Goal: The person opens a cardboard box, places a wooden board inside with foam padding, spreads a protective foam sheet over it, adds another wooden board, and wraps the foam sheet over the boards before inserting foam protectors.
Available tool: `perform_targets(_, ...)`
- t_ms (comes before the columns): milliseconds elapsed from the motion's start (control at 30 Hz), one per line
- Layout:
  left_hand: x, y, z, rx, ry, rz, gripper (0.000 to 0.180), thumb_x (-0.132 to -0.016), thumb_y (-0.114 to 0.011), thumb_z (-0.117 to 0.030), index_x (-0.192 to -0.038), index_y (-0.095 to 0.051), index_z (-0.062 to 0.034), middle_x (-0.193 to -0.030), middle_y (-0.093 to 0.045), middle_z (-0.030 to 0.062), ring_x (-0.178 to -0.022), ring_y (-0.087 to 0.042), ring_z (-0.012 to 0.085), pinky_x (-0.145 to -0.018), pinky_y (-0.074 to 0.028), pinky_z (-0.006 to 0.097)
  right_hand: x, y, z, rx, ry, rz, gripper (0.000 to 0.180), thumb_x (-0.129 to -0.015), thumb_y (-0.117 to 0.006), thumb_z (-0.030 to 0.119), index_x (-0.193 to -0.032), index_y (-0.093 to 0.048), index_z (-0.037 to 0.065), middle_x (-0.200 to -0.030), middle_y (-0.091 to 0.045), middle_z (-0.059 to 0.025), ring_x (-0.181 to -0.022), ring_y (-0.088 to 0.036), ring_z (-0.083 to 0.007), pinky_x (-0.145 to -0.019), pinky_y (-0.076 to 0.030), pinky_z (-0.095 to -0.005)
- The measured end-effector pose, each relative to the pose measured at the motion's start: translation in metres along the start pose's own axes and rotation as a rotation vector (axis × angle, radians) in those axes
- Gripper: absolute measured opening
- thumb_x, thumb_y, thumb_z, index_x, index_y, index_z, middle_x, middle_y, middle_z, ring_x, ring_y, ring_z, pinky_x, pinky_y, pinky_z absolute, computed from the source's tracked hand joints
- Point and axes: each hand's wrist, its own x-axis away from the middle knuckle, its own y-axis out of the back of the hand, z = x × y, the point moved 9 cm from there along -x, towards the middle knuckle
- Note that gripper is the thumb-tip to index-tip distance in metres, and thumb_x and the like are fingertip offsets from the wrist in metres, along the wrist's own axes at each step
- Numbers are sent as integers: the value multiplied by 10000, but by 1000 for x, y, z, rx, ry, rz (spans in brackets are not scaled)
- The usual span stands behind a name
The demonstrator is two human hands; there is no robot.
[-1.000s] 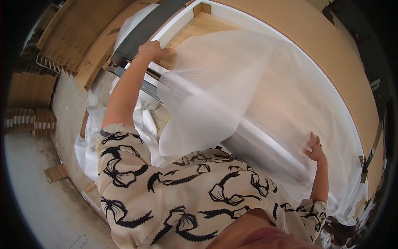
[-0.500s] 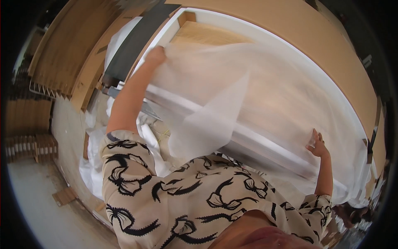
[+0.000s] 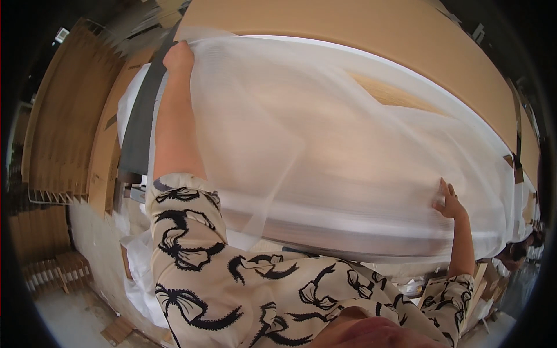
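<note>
A thin, see-through white foam sheet [image 3: 261, 133] is spread over a shallow open box with a white rim [image 3: 325, 45]. A strip of the wood-coloured panel [image 3: 394, 94] inside shows uncovered near the far side. My left hand [image 3: 178, 56] is closed on the sheet at the far left corner, with that arm stretched out. On the right, my right hand [image 3: 448, 201] lies on the sheet with its fingers spread. Through the sheet, a pale band runs along the near side of the box.
Beyond the box stretches a large brown cardboard sheet [image 3: 348, 17]. A dark grey strip [image 3: 142, 124] runs along the left. Stacked flat cardboard [image 3: 72, 116] stands farther left. Crumpled white wrapping [image 3: 142, 284] hangs by my left side, above the floor.
My left hand has moved farther out and to the left, drawing the sheet over the far left corner. The raised fold has flattened. My right hand stays almost in place.
</note>
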Motion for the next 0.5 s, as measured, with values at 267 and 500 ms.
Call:
perform_targets(267,119,75,-135,456,-752,-47,472,-810,-520,-420,-1216,-452,-188,-1282,-378,187,-1169,-349,396,-889,-277,576,4,1,0,-11,-103,39,987,-697,-703,249,-1383,5,294,-1395,-110,-266,-1259,-189,-458,-1009,-248,-459)
perform_targets(500,271,-30,-85,108,-1140,344,815,-637,-549,-685,-1292,-386,-230,-1385,-248,153,-1285,-199,347,-1016,-145,547,2,34,48,31,-13,-53,856,-686,-708,278,-1370,-201,199,-1329,-309,-237,-1197,-342,-403,-957,-339,-428)
